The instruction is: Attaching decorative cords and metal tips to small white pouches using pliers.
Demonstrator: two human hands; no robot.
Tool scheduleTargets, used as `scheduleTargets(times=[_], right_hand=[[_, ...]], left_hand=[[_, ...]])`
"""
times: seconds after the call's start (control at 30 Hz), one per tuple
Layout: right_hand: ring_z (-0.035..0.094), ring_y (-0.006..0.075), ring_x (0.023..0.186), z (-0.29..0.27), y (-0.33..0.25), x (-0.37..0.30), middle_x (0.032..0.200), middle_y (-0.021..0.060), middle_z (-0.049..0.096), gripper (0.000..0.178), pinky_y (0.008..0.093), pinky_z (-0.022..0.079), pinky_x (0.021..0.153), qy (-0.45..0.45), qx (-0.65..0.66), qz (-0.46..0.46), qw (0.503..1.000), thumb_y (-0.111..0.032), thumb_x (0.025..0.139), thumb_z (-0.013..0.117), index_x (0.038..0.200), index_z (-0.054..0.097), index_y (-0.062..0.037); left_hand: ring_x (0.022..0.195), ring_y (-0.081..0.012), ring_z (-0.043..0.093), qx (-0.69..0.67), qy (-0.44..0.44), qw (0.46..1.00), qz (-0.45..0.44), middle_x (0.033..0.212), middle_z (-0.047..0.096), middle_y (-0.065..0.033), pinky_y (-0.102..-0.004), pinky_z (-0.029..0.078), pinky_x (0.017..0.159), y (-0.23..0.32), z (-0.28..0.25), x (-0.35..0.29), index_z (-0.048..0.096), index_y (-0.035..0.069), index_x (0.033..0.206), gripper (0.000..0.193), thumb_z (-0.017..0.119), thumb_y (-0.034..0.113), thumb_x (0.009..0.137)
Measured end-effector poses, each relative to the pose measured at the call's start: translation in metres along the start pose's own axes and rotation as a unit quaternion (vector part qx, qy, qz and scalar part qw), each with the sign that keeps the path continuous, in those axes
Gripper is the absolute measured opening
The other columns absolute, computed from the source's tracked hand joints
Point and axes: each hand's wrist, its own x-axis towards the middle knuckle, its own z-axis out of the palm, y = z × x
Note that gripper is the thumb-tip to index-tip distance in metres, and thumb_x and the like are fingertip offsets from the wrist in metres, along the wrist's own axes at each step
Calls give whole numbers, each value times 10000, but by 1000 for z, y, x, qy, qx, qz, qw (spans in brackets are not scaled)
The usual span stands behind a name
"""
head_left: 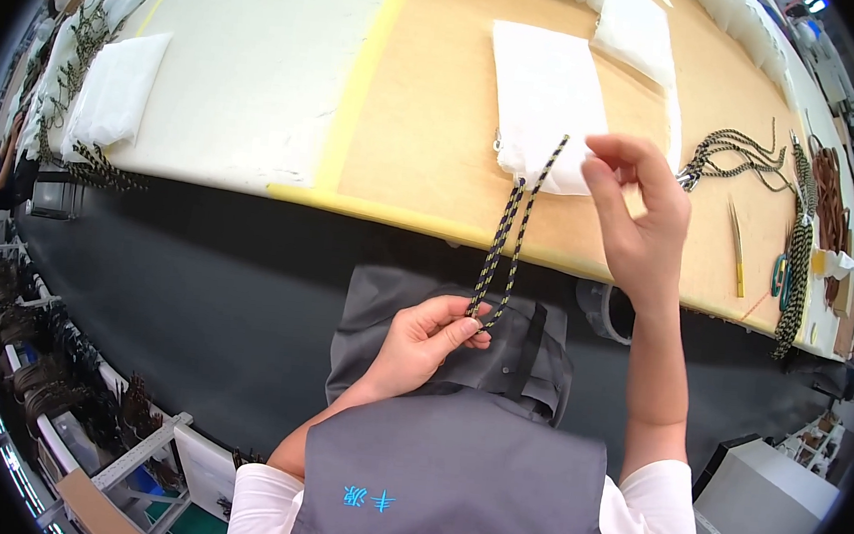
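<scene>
My left hand (416, 344) pinches a black-and-yellow patterned cord (498, 243) below the table's front edge. Above that hand the cord runs up in strands to the lower corner of a white padded pouch (546, 91) lying on the table. One free end of the cord sticks up across the pouch. Just right of this end is my right hand (648, 224), raised, its thumb and forefinger bent and apart with nothing visible between them. Its other fingers are partly hidden.
A second white pouch (634, 30) lies farther back. On the right are loose patterned cords (732, 155), tweezers (738, 256) and brown cords (830, 198). More white pouches (118, 90) are stacked at the left. Yellow tape (361, 81) crosses the table (251, 82).
</scene>
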Motion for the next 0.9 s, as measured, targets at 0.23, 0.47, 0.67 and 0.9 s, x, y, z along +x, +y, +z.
scheduleTargets(times=[0.23,0.47,0.67,0.9], right_hand=[[550,86,557,-2,-16,-76,604,61,619,249,273,437,518,-268,54,306,912,-199,946,674,927,712,47],[645,87,615,35,-26,-84,688,80,701,257,248,491,566,-231,178,356,888,-222,936,705,925,714,34],[664,102,600,34,-27,-85,671,87,705,260,252,490,556,-276,136,365,879,-217,933,705,856,689,31],[712,123,631,36,-27,-86,677,106,715,278,251,500,548,-304,162,367,864,-213,944,691,826,673,38]], left_hand=[[904,-120,696,10,0,1000,-25,957,717,-35,-217,488,664,0,-1,1,629,13,1221,254,617,149,1008],[952,-122,665,31,-4,999,-39,1074,691,-66,-274,549,862,8,2,2,627,-48,1197,229,584,86,1016],[894,-127,673,26,10,1000,-5,967,706,-68,-265,548,816,-5,-2,2,652,-43,1131,201,582,111,1022],[873,-138,677,7,9,1000,-10,946,704,-84,-275,545,798,-10,-3,5,645,-36,1042,184,569,131,1032]])
